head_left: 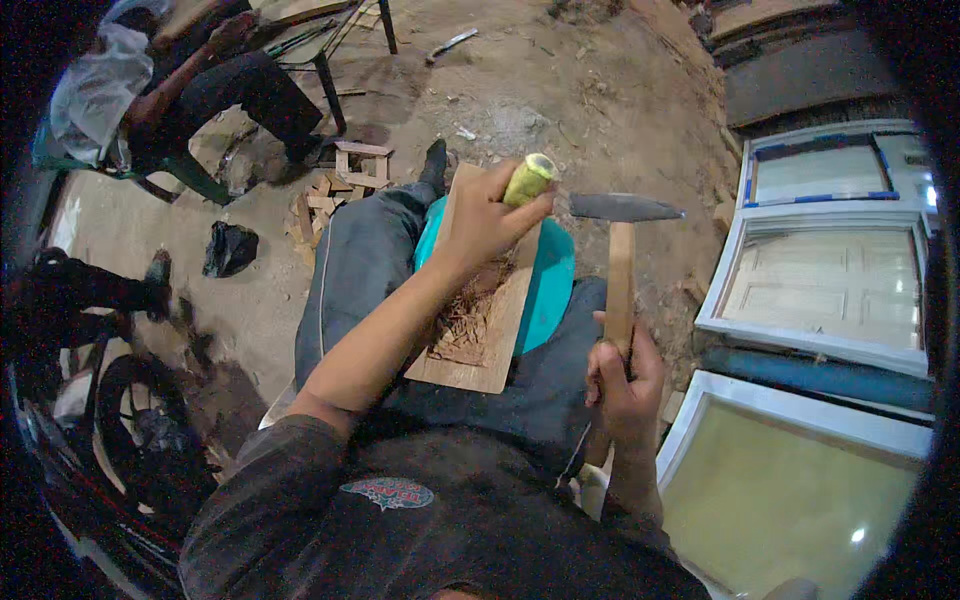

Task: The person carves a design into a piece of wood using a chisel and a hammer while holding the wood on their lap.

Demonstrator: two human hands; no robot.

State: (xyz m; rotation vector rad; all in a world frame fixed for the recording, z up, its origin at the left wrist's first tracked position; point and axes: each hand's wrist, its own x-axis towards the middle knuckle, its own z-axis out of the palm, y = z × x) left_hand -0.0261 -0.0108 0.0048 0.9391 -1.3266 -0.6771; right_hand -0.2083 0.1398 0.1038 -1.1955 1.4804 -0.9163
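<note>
Pale wood forms the board [465,377], lying under and just nearer than the fingers of the left hand [488,222]; its hollow looks partly cut, with chips [465,322] not yet cleared. What is left under that hand, I cannot tell. Those fingers wrap a yellow handle [527,183]. Rightward, the right hand [630,385] grips the hammer [621,265], head beyond its fingers.

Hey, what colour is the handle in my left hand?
The handle is yellowish green, best in the head view.
</note>
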